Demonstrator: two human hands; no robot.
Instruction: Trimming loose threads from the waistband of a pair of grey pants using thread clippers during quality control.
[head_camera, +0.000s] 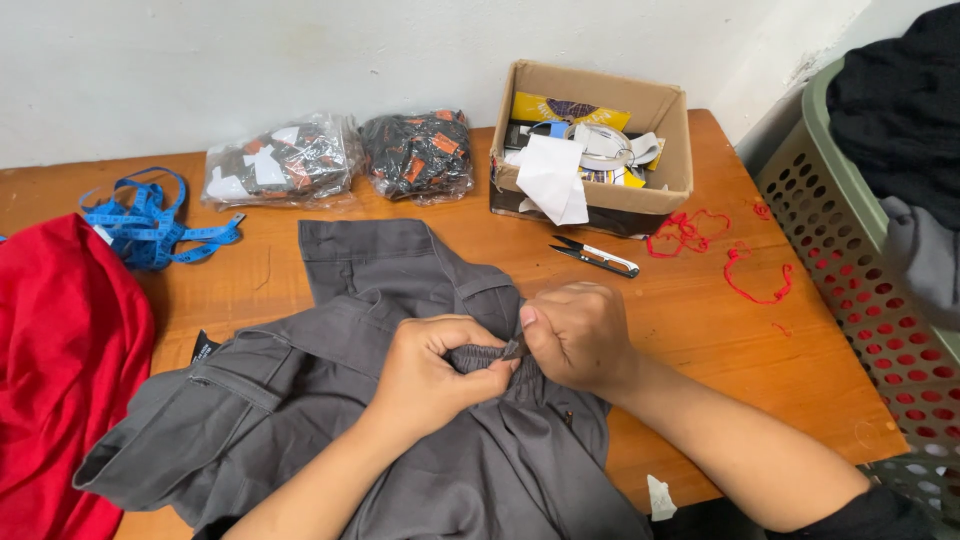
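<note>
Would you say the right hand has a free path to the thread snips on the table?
Probably yes: the snips lie on bare table just beyond the right hand, nothing between, though it is pinching the grey garment.

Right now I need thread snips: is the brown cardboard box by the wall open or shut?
Open: the brown cardboard box has no lid, showing paper and packets inside.

A wooden table (700, 330) has bare room on its right side, between the grey trousers (400, 440) spread over the middle and a perforated laundry basket (850, 250) that walls off the right edge; only loose red threads (720, 250) and small thread snips (597, 257) lie there. The back edge is blocked by an open cardboard box (600, 130) and two plastic bags (340, 158). Red cloth (60, 350) and a blue measuring tape (150, 225) crowd the left, leaving a narrow bare strip beside the trousers.
</note>
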